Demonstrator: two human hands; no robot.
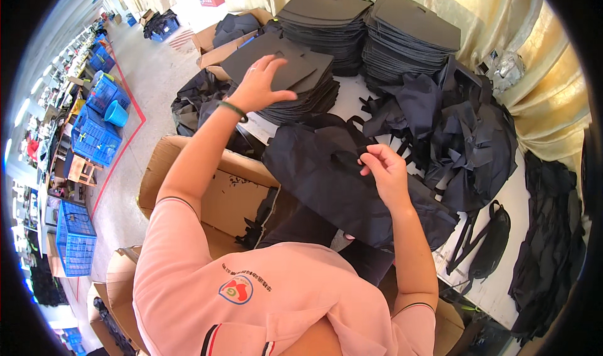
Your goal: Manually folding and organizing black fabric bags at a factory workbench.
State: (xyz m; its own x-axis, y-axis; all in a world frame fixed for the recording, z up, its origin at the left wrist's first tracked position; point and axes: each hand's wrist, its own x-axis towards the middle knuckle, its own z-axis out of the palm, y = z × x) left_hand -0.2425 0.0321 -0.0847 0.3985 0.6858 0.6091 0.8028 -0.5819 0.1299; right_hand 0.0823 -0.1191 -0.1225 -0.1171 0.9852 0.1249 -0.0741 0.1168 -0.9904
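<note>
My left hand (260,82) reaches out with fingers spread over the top dark grey stiff sheet (276,64) of a low stack (301,92), thumb under its near edge. My right hand (382,167) rests on a black fabric bag (333,180) lying flat on the white table (502,230), fingers curled at the bag's upper edge. A green band circles my left wrist.
Two taller stacks of grey sheets (370,29) stand at the back. A heap of black fabric bags (458,130) lies to the right, more black fabric (546,243) hangs at the far right. Open cardboard boxes (220,186) sit to my left, blue crates (94,136) on the floor beyond.
</note>
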